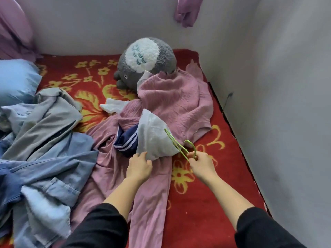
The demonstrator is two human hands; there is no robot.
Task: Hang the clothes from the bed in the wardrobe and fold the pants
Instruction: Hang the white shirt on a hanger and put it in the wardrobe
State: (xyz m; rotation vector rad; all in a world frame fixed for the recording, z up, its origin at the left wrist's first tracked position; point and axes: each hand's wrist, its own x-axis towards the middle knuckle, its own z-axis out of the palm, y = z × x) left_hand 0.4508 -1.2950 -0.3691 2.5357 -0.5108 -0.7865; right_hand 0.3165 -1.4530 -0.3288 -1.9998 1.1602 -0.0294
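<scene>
while the white sailor top [154, 138] lies across the pink pants [148, 194] mid-bed, i read the step in hand as threading the green hanger [176, 145] into it.

to do it well, my judgement:
- lift the near edge with the left hand so the hanger slides inside the cloth, not over it.
- seat one shoulder first, then the other.
- keep the navy collar [125, 142] clear of the hook.
- risk: thin fabric may slip off a narrow hanger arm.

pose:
- my left hand [138, 165] pinches the near edge of the top, fingers curled on the fabric, wrist low over the pants.
- my right hand [202, 161] is closed round the hanger at its hook end. the hanger's arms point up and away across the white cloth.
- both forearms reach forward from black sleeves, roughly parallel.

not yet hung: pink sweater [175, 104] just behind the top, and blue shirts [44, 149] heaped at left on the red floral bed [206, 203].
</scene>
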